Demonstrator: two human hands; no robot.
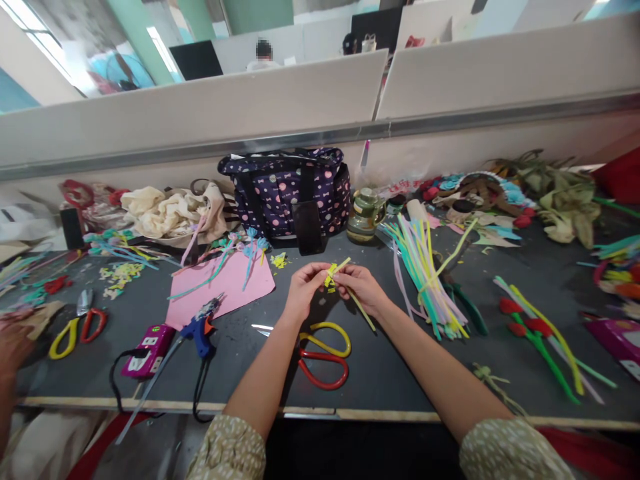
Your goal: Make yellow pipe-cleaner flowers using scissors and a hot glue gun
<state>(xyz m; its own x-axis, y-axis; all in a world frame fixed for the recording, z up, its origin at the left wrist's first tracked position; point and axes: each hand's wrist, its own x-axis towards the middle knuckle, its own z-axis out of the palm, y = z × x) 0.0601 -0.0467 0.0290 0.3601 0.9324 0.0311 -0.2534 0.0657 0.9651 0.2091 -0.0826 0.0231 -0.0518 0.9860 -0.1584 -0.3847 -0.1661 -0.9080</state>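
Observation:
Both my hands meet over the middle of the dark table. My left hand (307, 285) is closed, its fingertips pinching a small yellow piece (330, 279) that looks like cut fuzzy stem. My right hand (361, 285) is closed on a pale yellow fuzzy stem (361, 309), which slants from above the fingertips down to the right. The yellow piece and the stem touch or cross between the fingertips; how they join is too small to tell. Below my wrists lie scissors (325, 357) with one yellow and one red handle, their blades partly hidden under my left forearm.
A tied bundle of pastel stems (427, 287) lies to the right, red-flowered stems (540, 330) beyond it. At left are a blue glue gun (200, 330), purple power strip (149, 351), pink sheet (220, 297) and second scissors (79, 327). Behind stand a phone (307, 227), patterned bag (270, 190) and jar (365, 215). Another person's hand (15, 343) is far left.

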